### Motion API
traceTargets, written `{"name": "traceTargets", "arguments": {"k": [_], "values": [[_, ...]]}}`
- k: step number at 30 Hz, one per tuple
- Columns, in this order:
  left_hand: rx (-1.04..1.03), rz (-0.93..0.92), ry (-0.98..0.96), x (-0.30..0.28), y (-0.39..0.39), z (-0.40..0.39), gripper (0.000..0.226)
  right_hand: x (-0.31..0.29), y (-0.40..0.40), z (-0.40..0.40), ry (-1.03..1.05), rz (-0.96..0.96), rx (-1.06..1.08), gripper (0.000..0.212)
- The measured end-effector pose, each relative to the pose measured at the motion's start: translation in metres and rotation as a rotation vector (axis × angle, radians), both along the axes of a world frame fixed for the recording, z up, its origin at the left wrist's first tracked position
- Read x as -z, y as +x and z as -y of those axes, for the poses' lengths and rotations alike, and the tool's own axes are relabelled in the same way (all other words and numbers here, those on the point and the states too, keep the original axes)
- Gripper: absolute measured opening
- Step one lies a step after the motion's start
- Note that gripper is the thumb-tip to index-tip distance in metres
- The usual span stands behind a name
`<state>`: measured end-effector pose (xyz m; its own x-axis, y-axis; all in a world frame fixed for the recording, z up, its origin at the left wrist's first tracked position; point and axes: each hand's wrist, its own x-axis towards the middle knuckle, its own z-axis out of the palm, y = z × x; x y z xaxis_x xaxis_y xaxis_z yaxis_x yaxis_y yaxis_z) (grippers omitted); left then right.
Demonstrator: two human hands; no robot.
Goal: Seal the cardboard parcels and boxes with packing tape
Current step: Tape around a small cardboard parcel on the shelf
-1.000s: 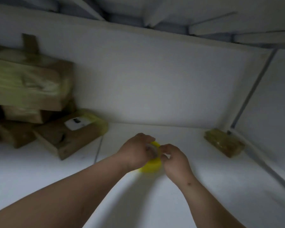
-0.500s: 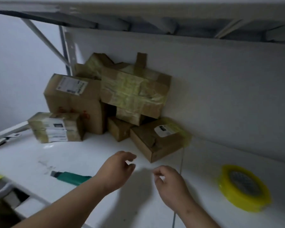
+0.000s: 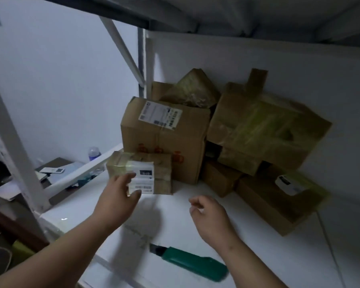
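Observation:
A small taped cardboard parcel (image 3: 154, 171) with a white label stands on the white shelf (image 3: 258, 246), in front of a taller labelled box (image 3: 164, 140). My left hand (image 3: 119, 196) is open at the small parcel's left front, fingers spread on either side of its label corner. My right hand (image 3: 210, 215) hovers over the shelf to the right, fingers loosely curled and holding nothing. More boxes wrapped in yellowish tape (image 3: 264, 129) are piled against the back wall. A low box with a label (image 3: 279, 196) lies at the right. The tape roll is out of view.
A green utility knife (image 3: 191, 260) lies on the shelf near its front edge, below my right hand. White frame posts (image 3: 15, 146) stand at the left. Beyond them are a lower desk with a remote (image 3: 52, 170) and a bottle (image 3: 94, 153). Another shelf hangs overhead.
My view swung left, away from the yellow tape roll, which both hands let go of. My left hand reached forward to the small labelled parcel. The right hand stays curled and empty.

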<state>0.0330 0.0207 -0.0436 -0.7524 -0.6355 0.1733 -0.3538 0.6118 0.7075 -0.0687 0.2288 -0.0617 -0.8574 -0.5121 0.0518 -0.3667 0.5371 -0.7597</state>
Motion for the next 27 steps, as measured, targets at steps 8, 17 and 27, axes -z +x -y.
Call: {"name": "traceTargets", "arguments": {"k": [8, 17, 27], "values": [[-0.061, -0.046, 0.210, -0.008, -0.011, 0.088, 0.063, -0.007, -0.003, 0.082, -0.049, 0.074, 0.150, 0.041], [0.093, -0.139, 0.749, 0.001, -0.016, 0.108, 0.021, -0.012, -0.014, 0.119, -0.235, 0.307, 0.132, 0.049], [0.093, -0.257, 0.898, -0.001, -0.006, 0.123, 0.036, -0.002, 0.017, 0.109, -0.496, 0.439, 0.498, 0.083]]}}
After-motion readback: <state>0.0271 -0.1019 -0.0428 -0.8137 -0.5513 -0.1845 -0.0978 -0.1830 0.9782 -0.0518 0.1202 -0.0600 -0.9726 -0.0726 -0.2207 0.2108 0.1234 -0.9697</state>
